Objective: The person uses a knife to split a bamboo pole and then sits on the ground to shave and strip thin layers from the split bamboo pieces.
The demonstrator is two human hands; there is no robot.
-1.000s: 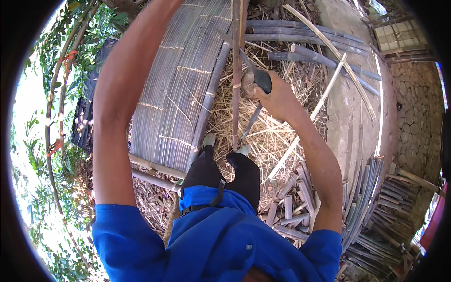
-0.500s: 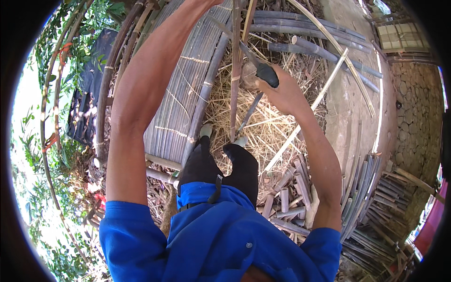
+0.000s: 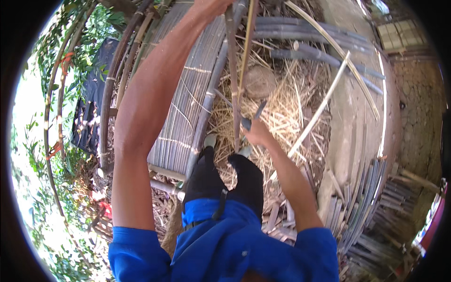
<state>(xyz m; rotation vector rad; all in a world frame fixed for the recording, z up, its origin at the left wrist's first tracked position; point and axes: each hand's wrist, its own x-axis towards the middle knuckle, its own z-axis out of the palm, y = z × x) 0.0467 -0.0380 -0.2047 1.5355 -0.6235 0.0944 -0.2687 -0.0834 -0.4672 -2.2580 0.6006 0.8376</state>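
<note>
Pole (image 3: pixel 236 127), brown bamboo, stood near vertical in the head view, from the top edge down to mid-frame. Right hand (image 3: pixel 256 133), just right of it at frame centre, was clenched around the black grip of a knife (image 3: pixel 245 123); its blade (image 3: pixel 223 97) showed on the pole's left, slanting to the upper left. Left hand (image 3: pixel 215 5) was cut off by the top edge, up by the pole's upper part; fingers mostly hidden, so cannot tell if it gripped.

Doing it well, as judged: blade needed to lie square across the pole and bear evenly to both sides; a twist could have run the split off and left one side thin. Short, controlled pushes seemed safer than one hard shove, with the lower end just beside the right shoe (image 3: pixel 245 151). Left hand was best placed high, out of the blade's line.

Looks: upper part parted in a narrow V, left half (image 3: pixel 231 47) dull brown, right half (image 3: pixel 247 49) yellower; below the knife it read as one straight length. Straw-coloured shavings (image 3: pixel 282 117) lay around; ground contact unclear.
</note>
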